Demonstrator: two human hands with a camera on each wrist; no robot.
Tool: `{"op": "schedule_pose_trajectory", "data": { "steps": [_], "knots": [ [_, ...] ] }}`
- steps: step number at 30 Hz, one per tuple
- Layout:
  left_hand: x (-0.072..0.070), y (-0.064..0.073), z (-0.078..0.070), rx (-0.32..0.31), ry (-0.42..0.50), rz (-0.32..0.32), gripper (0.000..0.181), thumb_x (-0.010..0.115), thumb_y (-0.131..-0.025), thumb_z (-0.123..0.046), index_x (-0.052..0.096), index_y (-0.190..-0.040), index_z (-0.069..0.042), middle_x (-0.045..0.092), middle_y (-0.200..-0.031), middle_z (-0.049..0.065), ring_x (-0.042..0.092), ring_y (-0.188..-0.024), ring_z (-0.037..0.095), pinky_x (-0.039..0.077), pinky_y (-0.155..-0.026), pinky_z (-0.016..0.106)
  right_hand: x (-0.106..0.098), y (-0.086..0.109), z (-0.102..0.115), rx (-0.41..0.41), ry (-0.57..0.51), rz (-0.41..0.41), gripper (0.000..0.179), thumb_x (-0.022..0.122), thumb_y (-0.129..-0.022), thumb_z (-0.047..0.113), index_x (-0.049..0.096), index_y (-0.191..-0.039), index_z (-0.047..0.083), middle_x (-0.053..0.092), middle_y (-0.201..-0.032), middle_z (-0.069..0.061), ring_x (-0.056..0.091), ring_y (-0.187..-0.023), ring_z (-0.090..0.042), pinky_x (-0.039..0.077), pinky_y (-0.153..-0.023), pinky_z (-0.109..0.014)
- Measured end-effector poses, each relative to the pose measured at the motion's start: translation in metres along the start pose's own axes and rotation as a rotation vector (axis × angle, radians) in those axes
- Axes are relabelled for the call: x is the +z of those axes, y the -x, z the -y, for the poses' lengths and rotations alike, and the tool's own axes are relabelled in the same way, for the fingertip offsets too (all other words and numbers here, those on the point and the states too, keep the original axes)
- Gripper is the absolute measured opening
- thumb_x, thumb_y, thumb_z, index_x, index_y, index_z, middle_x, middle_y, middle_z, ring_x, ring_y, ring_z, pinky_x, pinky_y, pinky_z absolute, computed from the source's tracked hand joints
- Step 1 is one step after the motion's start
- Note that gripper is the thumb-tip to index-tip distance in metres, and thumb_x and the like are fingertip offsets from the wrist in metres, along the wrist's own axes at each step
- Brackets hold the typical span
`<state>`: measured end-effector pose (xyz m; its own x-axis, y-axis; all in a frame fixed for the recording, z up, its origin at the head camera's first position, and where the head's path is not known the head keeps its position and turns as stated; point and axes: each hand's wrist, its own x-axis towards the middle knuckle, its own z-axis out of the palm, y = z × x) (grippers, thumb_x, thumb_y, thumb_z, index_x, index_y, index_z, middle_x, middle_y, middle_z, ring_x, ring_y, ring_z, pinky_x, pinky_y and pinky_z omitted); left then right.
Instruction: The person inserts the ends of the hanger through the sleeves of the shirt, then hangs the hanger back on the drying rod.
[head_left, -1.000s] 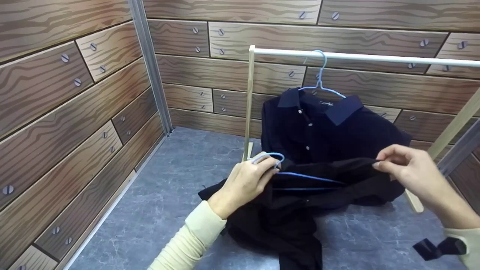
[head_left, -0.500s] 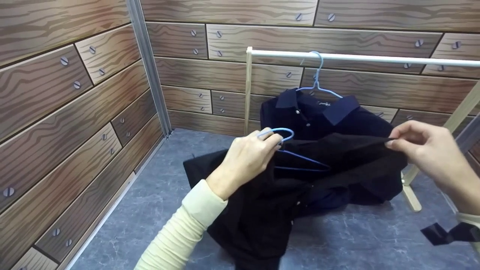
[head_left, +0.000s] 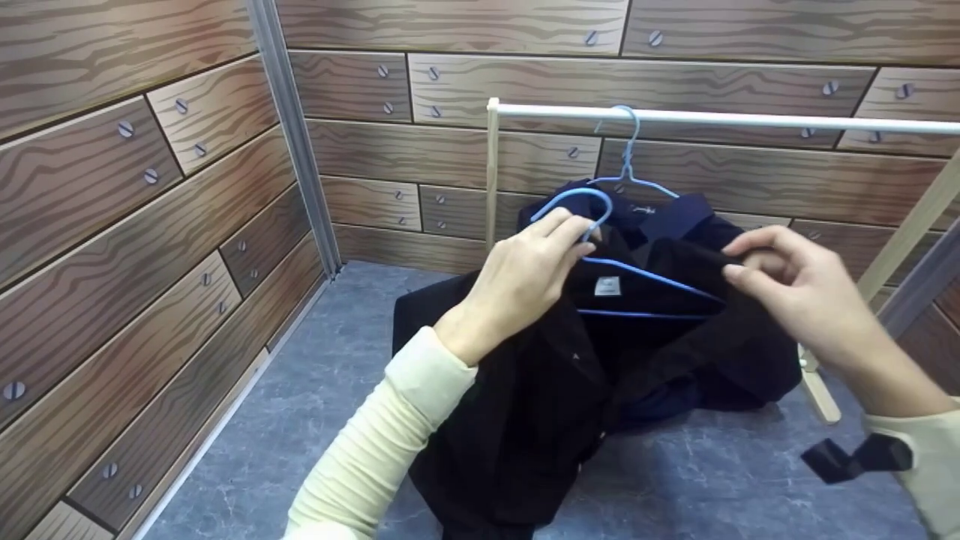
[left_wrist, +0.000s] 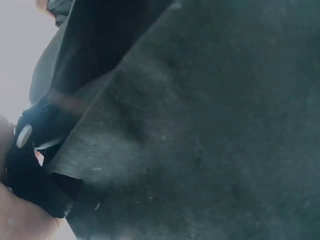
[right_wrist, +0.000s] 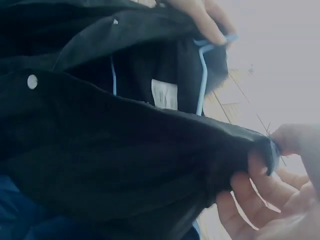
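My left hand [head_left: 525, 277] grips a blue hanger [head_left: 652, 277] just below its hook, the hook standing up above the fingers. The hanger's shoulder bar and lower bar sit inside the neck opening of a black button shirt [head_left: 517, 420], with a white label [head_left: 608, 286] between them. My right hand [head_left: 802, 292] pinches the edge of the shirt's collar between thumb and fingers, clearly seen in the right wrist view, where the collar edge [right_wrist: 235, 134] is drawn taut. Black cloth [left_wrist: 200, 125] fills most of the left wrist view and hides the hanger there.
Behind, a navy shirt [head_left: 679, 217] hangs on another blue hanger [head_left: 628, 154] from the white rail [head_left: 720, 118] of a wooden rack. The rack's left post [head_left: 492, 180] and right foot [head_left: 821, 397] stand on the grey marbled surface [head_left: 300, 420]. Wood-patterned walls enclose the left and back.
Both hands have risen, lifting the hanger and black shirt toward the navy shirt. The right hand has come in closer to the left, and the label has come into view.
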<state>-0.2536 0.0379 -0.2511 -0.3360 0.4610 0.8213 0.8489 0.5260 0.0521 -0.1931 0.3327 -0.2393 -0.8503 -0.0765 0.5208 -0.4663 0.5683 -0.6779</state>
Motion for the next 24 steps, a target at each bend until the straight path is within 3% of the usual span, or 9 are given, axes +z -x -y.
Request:
{"op": "schedule_pose_trajectory", "data": {
  "steps": [5,10,14,16,19,24],
  "knots": [
    [0.006,-0.006,-0.006,0.007,-0.044,0.067,0.022,0.047,-0.105,-0.029,0.065,-0.112,-0.017,0.064,-0.097,-0.006,0.064,-0.078,0.010,0.055,-0.061,0.028,0.014,-0.005,0.011,-0.049,-0.026,-0.040,0.016,0.067,-0.093,0.008,0.063,-0.107,0.001,0.062,-0.070,0.013,0.053,-0.065,-0.001,0.039,-0.061,-0.020],
    [0.010,-0.011,-0.014,-0.006,-0.022,0.172,0.022,0.047,-0.105,-0.032,0.064,-0.111,-0.020,0.064,-0.097,-0.010,0.066,-0.080,0.008,0.054,-0.062,0.029,0.028,-0.014,0.026,-0.083,-0.076,-0.068,0.014,0.068,-0.092,0.008,0.065,-0.101,-0.002,0.065,-0.072,0.011,0.055,-0.066,-0.002,0.042,-0.062,-0.018],
    [0.012,-0.011,-0.018,0.004,-0.027,0.250,0.019,0.048,-0.104,-0.032,0.064,-0.107,-0.021,0.064,-0.096,-0.010,0.067,-0.079,0.010,0.053,-0.062,0.031,0.032,-0.021,0.039,-0.086,-0.210,-0.131,0.010,0.068,-0.091,0.003,0.066,-0.097,-0.003,0.068,-0.075,0.007,0.058,-0.068,-0.003,0.045,-0.064,-0.017],
    [0.014,-0.010,-0.019,0.012,-0.045,0.249,0.019,0.048,-0.104,-0.032,0.064,-0.106,-0.021,0.063,-0.095,-0.010,0.066,-0.077,0.010,0.053,-0.061,0.031,0.033,-0.023,0.044,-0.093,-0.225,-0.129,0.010,0.068,-0.091,0.003,0.067,-0.100,-0.003,0.070,-0.079,0.006,0.061,-0.072,-0.004,0.047,-0.067,-0.017],
    [0.014,-0.010,-0.017,0.000,-0.039,0.207,0.019,0.048,-0.104,-0.031,0.063,-0.108,-0.019,0.063,-0.096,-0.009,0.064,-0.077,0.010,0.053,-0.062,0.031,0.040,-0.023,0.046,-0.110,-0.269,-0.009,0.015,0.064,-0.094,0.002,0.064,-0.108,-0.003,0.073,-0.086,-0.001,0.067,-0.079,-0.008,0.053,-0.075,-0.018],
    [0.010,-0.017,-0.013,-0.058,0.073,0.140,0.020,0.048,-0.104,-0.030,0.063,-0.112,-0.020,0.065,-0.102,-0.010,0.063,-0.086,0.005,0.055,-0.070,0.029,0.050,-0.021,0.032,-0.175,-0.168,0.111,0.026,0.060,-0.093,-0.006,0.058,-0.118,-0.003,0.071,-0.096,-0.008,0.068,-0.091,-0.010,0.055,-0.084,-0.018]
  ]
}}
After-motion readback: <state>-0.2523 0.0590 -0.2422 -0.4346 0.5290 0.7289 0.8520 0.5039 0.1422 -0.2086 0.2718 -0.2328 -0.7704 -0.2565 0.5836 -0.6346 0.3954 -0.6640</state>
